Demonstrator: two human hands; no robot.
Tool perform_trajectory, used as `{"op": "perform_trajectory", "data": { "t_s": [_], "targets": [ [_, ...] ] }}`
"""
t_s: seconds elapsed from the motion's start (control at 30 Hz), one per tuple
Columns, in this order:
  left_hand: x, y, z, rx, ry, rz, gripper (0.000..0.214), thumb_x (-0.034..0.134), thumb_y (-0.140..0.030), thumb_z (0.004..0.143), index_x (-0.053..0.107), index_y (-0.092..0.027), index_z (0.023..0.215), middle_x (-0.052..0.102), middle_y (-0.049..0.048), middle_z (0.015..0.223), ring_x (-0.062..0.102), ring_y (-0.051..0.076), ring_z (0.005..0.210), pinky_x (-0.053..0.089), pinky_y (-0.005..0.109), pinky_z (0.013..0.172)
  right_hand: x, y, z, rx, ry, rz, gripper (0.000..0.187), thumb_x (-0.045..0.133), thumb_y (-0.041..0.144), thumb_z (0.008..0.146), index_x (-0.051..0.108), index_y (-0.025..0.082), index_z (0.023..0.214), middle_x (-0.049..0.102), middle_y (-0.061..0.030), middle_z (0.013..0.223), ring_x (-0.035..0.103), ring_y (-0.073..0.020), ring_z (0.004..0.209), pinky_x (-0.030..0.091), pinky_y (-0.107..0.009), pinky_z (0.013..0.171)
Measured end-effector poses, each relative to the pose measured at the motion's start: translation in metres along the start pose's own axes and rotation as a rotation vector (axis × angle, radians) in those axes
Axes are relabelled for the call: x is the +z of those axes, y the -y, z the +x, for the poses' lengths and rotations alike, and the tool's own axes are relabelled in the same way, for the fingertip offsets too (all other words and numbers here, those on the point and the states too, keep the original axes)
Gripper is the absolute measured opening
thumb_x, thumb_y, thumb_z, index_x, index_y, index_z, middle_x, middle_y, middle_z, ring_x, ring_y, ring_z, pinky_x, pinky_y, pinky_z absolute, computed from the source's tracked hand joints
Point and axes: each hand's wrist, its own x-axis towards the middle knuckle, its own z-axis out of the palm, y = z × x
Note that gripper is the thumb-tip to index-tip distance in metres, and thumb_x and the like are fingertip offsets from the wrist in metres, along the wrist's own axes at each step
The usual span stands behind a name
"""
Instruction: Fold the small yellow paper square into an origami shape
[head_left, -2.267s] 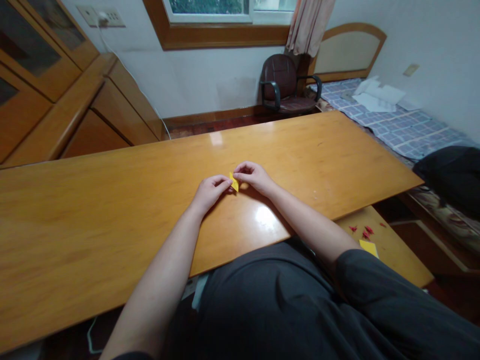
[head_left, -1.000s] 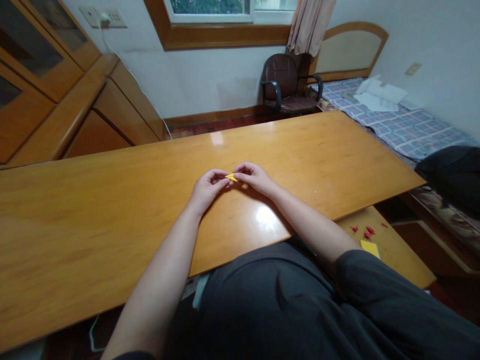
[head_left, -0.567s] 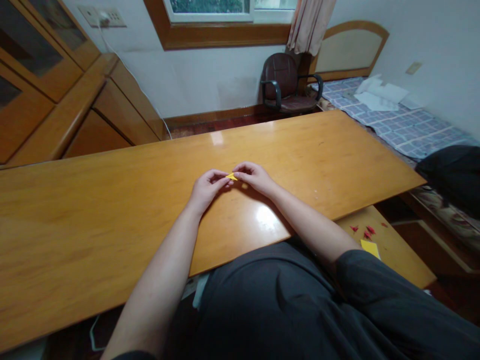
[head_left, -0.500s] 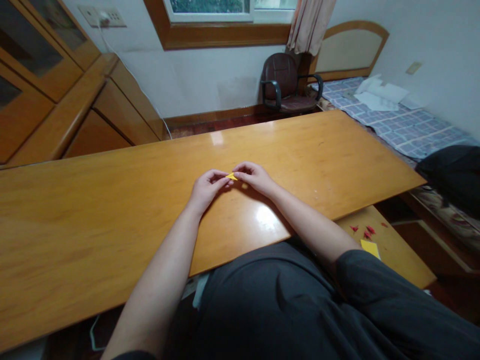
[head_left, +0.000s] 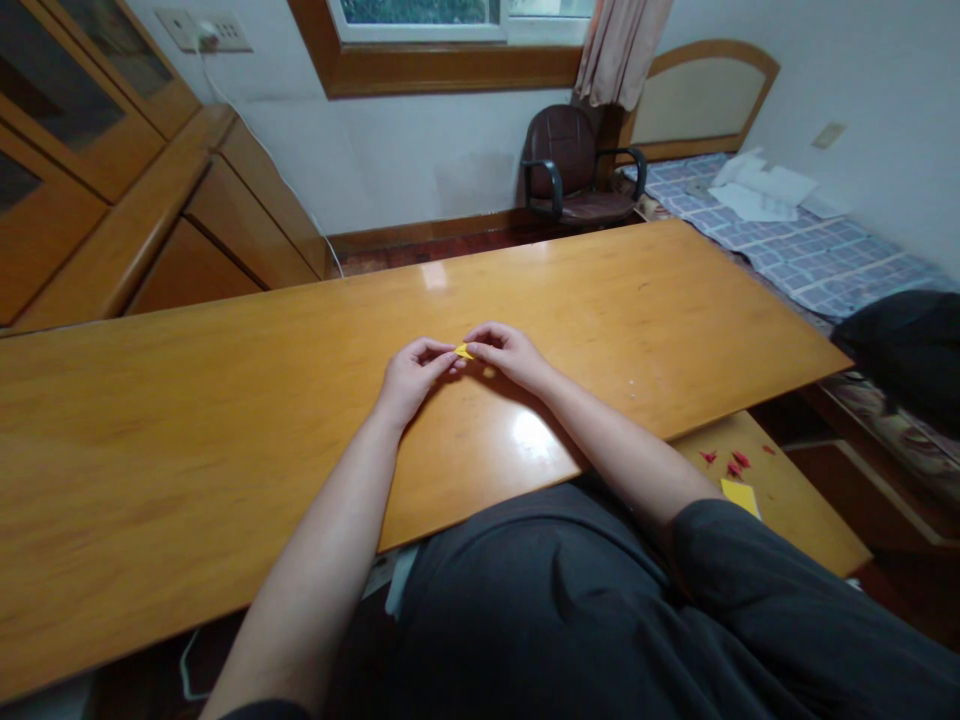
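Observation:
A small piece of folded yellow paper (head_left: 464, 352) is pinched between my two hands, just above the wooden table (head_left: 247, 420). My left hand (head_left: 417, 376) has its thumb and fingertips closed on the paper's left end. From the other side, my right hand (head_left: 510, 354) grips the right end between thumb and forefinger. The fingertips cover part of the paper, and its exact folds are too small to make out.
On a lower board to the right lie several small red folded-paper pieces (head_left: 739, 460) and a yellow paper stack (head_left: 741, 497). Past the table stand a brown armchair (head_left: 562, 165) and a bed (head_left: 810, 240). A wooden cabinet (head_left: 169, 225) is at the left.
Both hands stay in nearly the same place. The left fingertips have shifted very slightly on the yellow paper, and a little less of it shows.

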Motion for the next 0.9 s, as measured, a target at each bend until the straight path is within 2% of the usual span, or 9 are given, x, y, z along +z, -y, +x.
{"op": "perform_trajectory", "data": {
  "t_s": [0.3,0.53,0.9],
  "targets": [
    [0.0001,0.0011,0.0009,0.013,0.001,-0.02,0.044,0.085,-0.047,0.065,0.067,-0.014,0.089,0.075,0.0067,0.082,0.072,0.018,0.076,0.059,0.036,0.08,0.0018,0.0043,-0.0017,-0.002,-0.007,-0.054,0.031,0.072,0.041,0.078,0.068,0.017,0.096,0.069,-0.0014,0.085,0.058,-0.0118,0.072,0.046,-0.023,0.064],
    [0.0009,-0.0017,-0.0001,-0.009,0.003,-0.032,0.042,0.084,-0.046,0.066,0.065,-0.015,0.087,0.075,0.0067,0.08,0.072,0.019,0.074,0.059,0.035,0.077,0.002,0.0073,-0.0014,-0.009,-0.01,-0.079,0.027,0.071,0.04,0.076,0.067,0.016,0.09,0.066,0.0002,0.079,0.055,-0.0115,0.07,0.043,-0.023,0.063],
    [0.0002,0.0003,0.0001,-0.008,0.019,-0.067,0.038,0.083,-0.041,0.068,0.066,-0.015,0.088,0.075,0.006,0.078,0.072,0.017,0.072,0.058,0.031,0.073,0.0026,0.0063,-0.0012,0.026,0.015,0.007,0.028,0.072,0.039,0.076,0.067,0.016,0.091,0.065,0.0013,0.075,0.055,-0.0105,0.066,0.043,-0.023,0.061]
  ]
}}
